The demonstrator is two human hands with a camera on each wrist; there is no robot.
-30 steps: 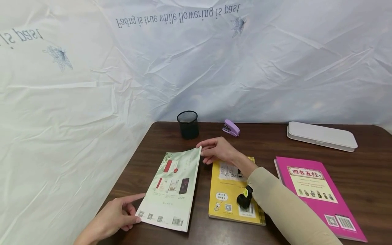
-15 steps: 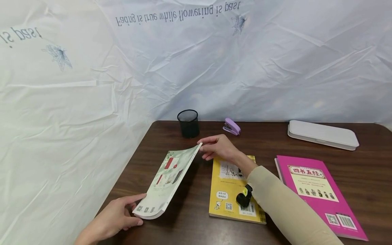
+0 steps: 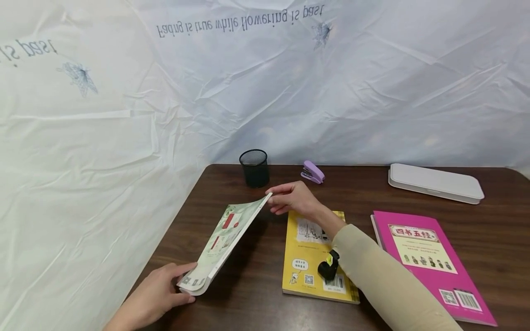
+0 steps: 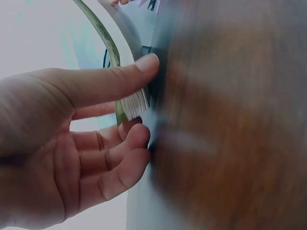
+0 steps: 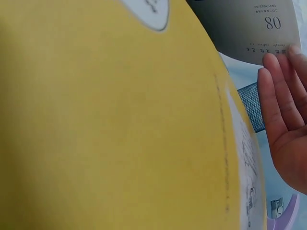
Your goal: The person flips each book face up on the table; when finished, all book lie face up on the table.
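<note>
Green book (image 3: 225, 239) being tilted up on edge near the left edge of the table (image 3: 414, 202), held at both ends.

I am reading the left hand (image 3: 159, 294) as gripping the near corner of the green book: in the left wrist view the thumb is lying across the page block and the other fingers (image 4: 120, 158) are curling underneath it. The right hand (image 3: 294, 198) is pinching the far corner with fingertips, fingers nearly straight, and is holding that corner raised off the table. The book's right side is standing clear of the table. The right forearm is crossing over the yellow book (image 3: 314, 257), which is lying flat just beside the green one. A pink book (image 3: 426, 257) is lying toward the right edge.
</note>
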